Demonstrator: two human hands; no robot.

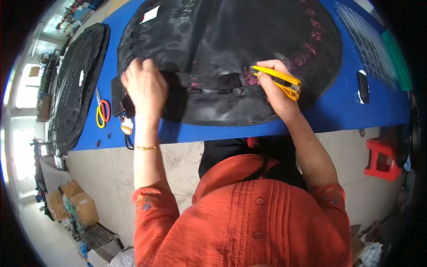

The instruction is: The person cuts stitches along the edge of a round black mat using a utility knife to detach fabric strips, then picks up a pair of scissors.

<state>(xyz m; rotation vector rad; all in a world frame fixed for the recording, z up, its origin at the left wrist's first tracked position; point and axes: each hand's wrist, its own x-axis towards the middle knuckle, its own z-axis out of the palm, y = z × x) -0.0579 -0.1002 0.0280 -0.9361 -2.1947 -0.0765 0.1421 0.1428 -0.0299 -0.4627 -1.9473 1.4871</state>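
A large round black mesh-like fabric piece (222, 49) with a strap (209, 82) across its near part lies in front of me. My right hand (276, 94) is closed around a yellow utility knife (289, 80), its tip pointing left over the strap's right end. Pink-red thread scraps (250, 79) lie under that tip. My left hand (146, 86), somewhat blurred, is over the strap's left part with its fingers curled in. Whatever these fingers pinch, if anything, is hidden.
Scissors (102, 111) with red and yellow handles lie left on the blue table (351, 118). Another black piece (73, 84) lies at the far left. A small black item (363, 87) and a clear sheet (367, 42) are at right. A red stool (382, 159) stands beyond the near edge.
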